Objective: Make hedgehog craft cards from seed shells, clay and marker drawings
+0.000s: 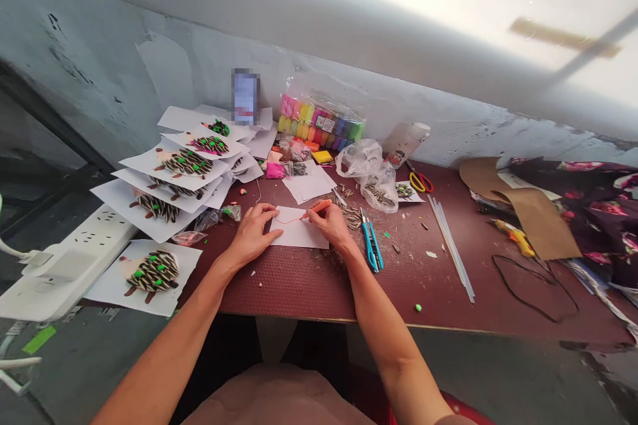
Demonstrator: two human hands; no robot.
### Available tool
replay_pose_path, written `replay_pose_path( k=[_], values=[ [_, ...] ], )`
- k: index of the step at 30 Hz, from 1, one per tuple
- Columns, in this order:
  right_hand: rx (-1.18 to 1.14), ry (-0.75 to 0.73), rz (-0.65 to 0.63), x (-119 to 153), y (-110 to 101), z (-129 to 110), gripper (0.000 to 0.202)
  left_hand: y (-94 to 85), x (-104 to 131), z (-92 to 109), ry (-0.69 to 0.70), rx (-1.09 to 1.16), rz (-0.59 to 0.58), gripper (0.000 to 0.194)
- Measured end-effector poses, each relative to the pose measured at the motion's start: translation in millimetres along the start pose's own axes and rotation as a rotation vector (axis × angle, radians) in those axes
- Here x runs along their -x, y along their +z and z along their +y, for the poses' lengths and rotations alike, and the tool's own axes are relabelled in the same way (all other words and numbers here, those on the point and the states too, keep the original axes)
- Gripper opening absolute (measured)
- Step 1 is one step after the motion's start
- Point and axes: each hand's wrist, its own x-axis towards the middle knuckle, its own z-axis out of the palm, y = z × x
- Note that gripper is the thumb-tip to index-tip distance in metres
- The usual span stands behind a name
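A small white sheet of paper (299, 234) lies on the dark red table in front of me, with a thin red curved line drawn across its upper part. My left hand (253, 232) rests at the sheet's left edge, thumb and fingers apart, touching the paper. An orange pen (320, 205) is gripped in my right hand (333, 220), its tip at the right end of the red line. Just right of that hand lies a blue utility knife (371, 244), beside loose striped sunflower seeds (351, 217).
At left, hedgehog pictures (154, 209) made with seeds are stacked near a white power strip (64, 262). Colourful clay packs (321, 123), a plastic bag (379, 186) and a white bottle (409, 144) stand behind. Scissors (421, 181), glue sticks (451, 249) and a yellow glue gun (518, 237) are rightward.
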Motion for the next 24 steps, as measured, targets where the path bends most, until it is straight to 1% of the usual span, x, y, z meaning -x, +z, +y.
replay_pose_path(
  k=[6,15,24],
  values=[
    [0.009,-0.014,0.035,3,-5,0,0.020,0.2,0,1,-0.003,-0.008,0.009,0.038],
    [0.017,0.017,0.064,7,-9,5,0.018,0.4,0,-1,0.014,-0.010,0.014,0.037],
    [0.030,0.020,0.097,14,-13,7,0.020,0.2,0,0,0.007,-0.007,0.010,0.038]
  ],
)
